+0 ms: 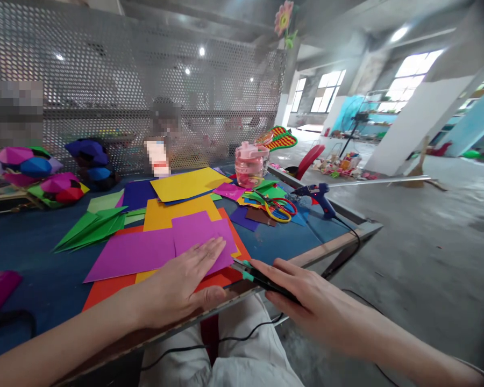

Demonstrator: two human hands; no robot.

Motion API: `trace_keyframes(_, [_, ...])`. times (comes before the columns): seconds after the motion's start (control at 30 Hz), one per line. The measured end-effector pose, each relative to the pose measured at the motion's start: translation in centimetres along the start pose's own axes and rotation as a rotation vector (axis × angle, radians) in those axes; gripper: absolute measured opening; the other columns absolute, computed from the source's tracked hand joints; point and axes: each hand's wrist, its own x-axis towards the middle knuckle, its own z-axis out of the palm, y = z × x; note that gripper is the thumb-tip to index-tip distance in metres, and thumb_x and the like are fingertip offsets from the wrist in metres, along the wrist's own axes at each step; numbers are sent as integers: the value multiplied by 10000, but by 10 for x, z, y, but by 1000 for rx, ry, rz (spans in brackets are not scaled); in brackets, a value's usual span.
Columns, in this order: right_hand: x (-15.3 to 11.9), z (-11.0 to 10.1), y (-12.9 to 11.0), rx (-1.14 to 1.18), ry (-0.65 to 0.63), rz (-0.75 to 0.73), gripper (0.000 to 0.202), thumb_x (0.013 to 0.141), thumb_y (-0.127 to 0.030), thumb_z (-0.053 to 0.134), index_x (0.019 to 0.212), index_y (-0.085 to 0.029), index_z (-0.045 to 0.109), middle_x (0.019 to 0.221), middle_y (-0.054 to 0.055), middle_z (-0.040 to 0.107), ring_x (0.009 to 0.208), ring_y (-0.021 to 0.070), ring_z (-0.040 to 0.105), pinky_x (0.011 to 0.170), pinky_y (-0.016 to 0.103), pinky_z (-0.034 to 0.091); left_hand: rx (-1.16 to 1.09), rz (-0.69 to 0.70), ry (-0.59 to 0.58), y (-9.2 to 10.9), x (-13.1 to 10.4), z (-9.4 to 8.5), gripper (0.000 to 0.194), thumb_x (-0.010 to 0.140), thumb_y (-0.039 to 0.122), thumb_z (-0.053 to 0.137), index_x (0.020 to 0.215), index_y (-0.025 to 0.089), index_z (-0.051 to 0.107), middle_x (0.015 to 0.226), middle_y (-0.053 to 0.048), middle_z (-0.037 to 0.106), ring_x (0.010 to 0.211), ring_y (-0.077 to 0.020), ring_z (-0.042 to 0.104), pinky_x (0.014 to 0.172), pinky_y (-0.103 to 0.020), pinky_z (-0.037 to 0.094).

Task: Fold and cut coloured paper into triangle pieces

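My left hand (185,282) lies flat with its fingers stretched out on a purple sheet (197,231) near the table's front edge. My right hand (294,285) is wrapped round a black cutter (266,282) with a teal part, its metal tip at the right corner of the purple sheet. Another purple sheet (135,251) lies to the left, on top of orange-red (105,293) and orange-yellow sheets (161,212). Folded green paper (91,228) rests to the left of these.
Scissors (280,209) lie on paper scraps near a pink-lidded jar (250,164). A blue glue gun (317,196) with a cord stands at the right edge. Colourful paper shapes (34,166) are at the left, before a perforated metal screen (210,97).
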Motion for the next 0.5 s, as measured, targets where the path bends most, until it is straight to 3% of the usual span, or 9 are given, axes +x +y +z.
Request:
trace_keyframes(0.07, [-10,1,-2,13,-7,-4,538,1036,-278,440,1557,-354,331,1316,87,591,1117,240,652,914,369,539,0,10,30,3,-1,-2,752,1017,643,352,1578,145,301,1622,-135,336,1485,-293,349,1197,-462,336])
trace_keyframes(0.17, [-18,4,-6,35,-39,-20,537,1023,-253,456,1539,-366,360,1382,72,570,1127,232,656,905,353,555,36,105,88,-4,8,-7,495,1079,435,327,1442,163,526,1457,-114,581,1350,-274,533,1140,-455,410])
trace_keyframes(0.27, [-20,6,-8,27,-47,-7,553,1017,-224,450,1548,-346,353,1368,88,580,1099,236,670,906,372,560,62,247,100,-20,22,-13,367,1055,300,408,1321,183,633,1333,-108,658,1233,-266,606,1065,-417,466])
trace_keyframes(0.37, [-19,6,-10,21,-54,-8,550,1009,-200,455,1538,-330,375,1324,96,600,1067,236,679,905,381,557,91,293,80,-33,33,-11,382,1035,366,475,1377,247,596,1422,-94,581,1295,-277,551,1105,-423,420])
trace_keyframes(0.5, [-14,4,-15,14,-58,-32,526,1009,-194,455,1517,-318,401,1298,95,602,1041,229,676,881,368,549,110,228,-47,-42,36,-1,494,1091,440,272,1578,358,280,1664,17,269,1539,-233,209,1250,-481,139])
